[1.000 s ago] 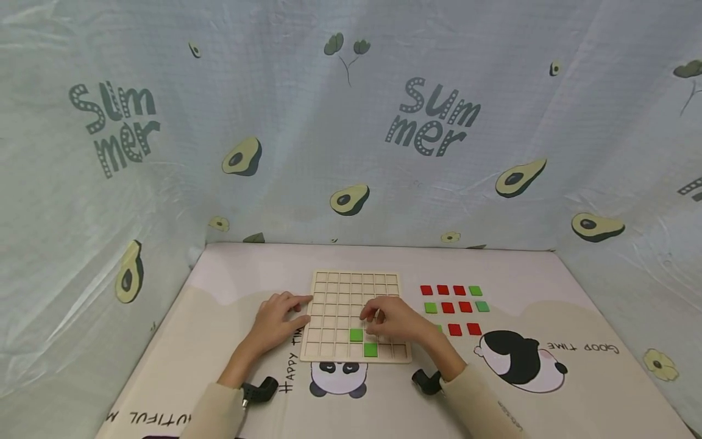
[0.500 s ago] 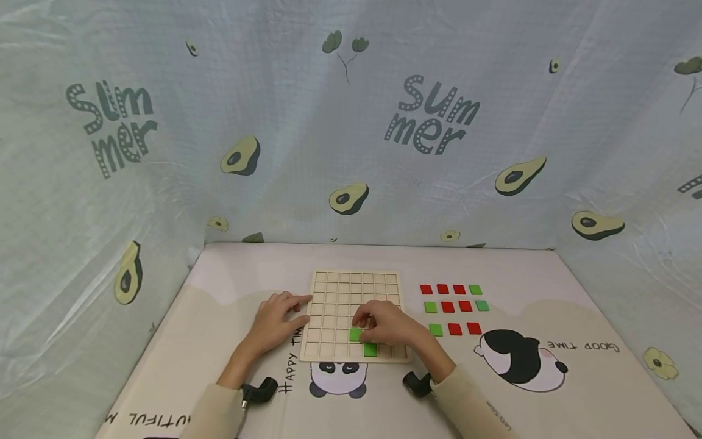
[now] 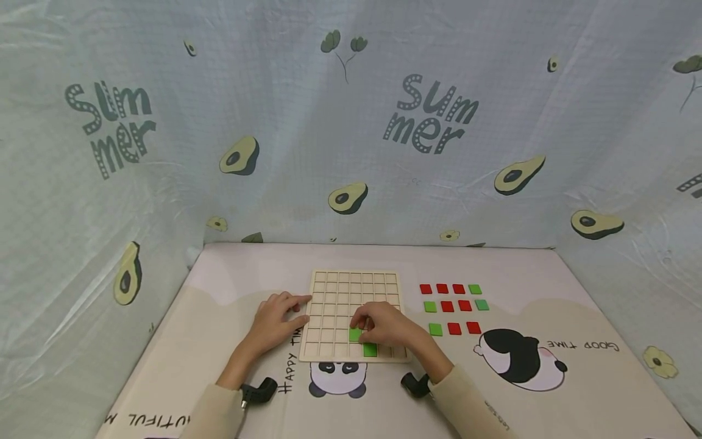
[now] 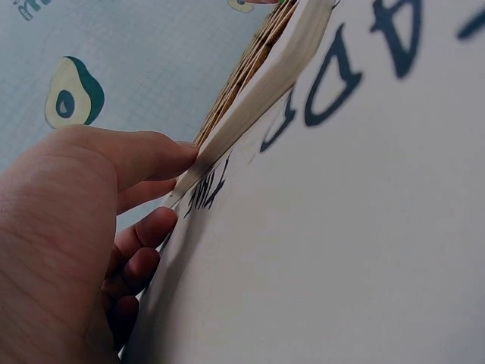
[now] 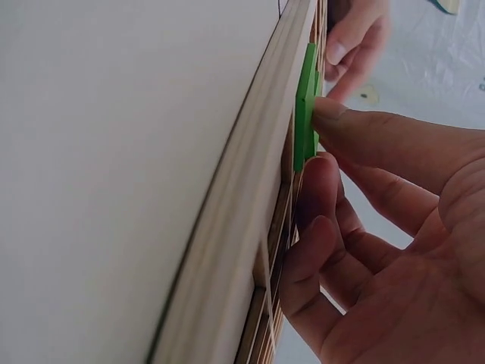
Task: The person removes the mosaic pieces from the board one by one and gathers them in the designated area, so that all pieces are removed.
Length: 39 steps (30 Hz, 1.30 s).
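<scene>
A pale wooden grid board (image 3: 331, 305) lies on the table. Two green square tiles sit in its nearer cells: a tile (image 3: 354, 335) in the second row from the front, and a front-row tile (image 3: 370, 350). My right hand (image 3: 386, 324) reaches over the board from the right, its thumb and forefinger at the edges of the second-row tile, pinching it. In the right wrist view the thumb (image 5: 364, 125) meets green, with the other fingers curled below. My left hand (image 3: 274, 320) touches the board's left edge with thumb and forefinger; the left wrist view shows its fingertips against that edge.
To the right of the board lie loose square tiles in three rows, red tiles (image 3: 447, 306) mixed with green tiles (image 3: 430, 306). Black wrist cameras (image 3: 260, 391) sit at both wrists. A printed cloth wall (image 3: 285, 183) closes off the back and sides.
My right hand has shifted slightly left and toward me, its fingers coming onto the second-row green tile. A green tile beside the board has come into fuller view. My left hand has stayed put.
</scene>
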Each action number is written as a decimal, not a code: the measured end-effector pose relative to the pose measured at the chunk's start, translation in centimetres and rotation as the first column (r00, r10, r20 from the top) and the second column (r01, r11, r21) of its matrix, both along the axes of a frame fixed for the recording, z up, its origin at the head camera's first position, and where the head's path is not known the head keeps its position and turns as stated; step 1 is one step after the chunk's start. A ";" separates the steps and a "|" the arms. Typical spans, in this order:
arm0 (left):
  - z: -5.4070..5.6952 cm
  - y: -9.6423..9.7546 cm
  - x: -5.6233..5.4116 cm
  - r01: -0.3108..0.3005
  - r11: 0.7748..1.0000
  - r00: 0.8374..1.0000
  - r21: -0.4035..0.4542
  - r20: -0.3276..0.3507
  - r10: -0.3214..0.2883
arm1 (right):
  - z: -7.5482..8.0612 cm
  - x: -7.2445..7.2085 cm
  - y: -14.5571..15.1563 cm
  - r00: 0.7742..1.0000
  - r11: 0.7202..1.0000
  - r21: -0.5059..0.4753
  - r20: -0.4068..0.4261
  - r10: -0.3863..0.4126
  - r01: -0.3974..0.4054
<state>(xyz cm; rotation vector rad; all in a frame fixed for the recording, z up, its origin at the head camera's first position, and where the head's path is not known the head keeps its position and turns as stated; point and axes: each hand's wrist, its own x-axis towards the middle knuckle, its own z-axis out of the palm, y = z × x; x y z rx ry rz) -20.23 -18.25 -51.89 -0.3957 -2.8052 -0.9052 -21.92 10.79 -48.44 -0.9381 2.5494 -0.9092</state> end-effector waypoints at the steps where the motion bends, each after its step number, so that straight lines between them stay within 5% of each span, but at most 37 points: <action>1: 0.0 0.0 0.0 0.000 1.000 1.000 0.001 0.002 0.000 | 0.0 0.0 0.0 1.000 1.000 0.002 -0.003 -0.001 0.001; 39: 0.0 0.0 0.0 -0.002 1.000 1.000 -0.001 -0.005 0.002 | 0.4 -0.1 0.3 0.999 1.000 -0.020 0.033 0.014 -0.013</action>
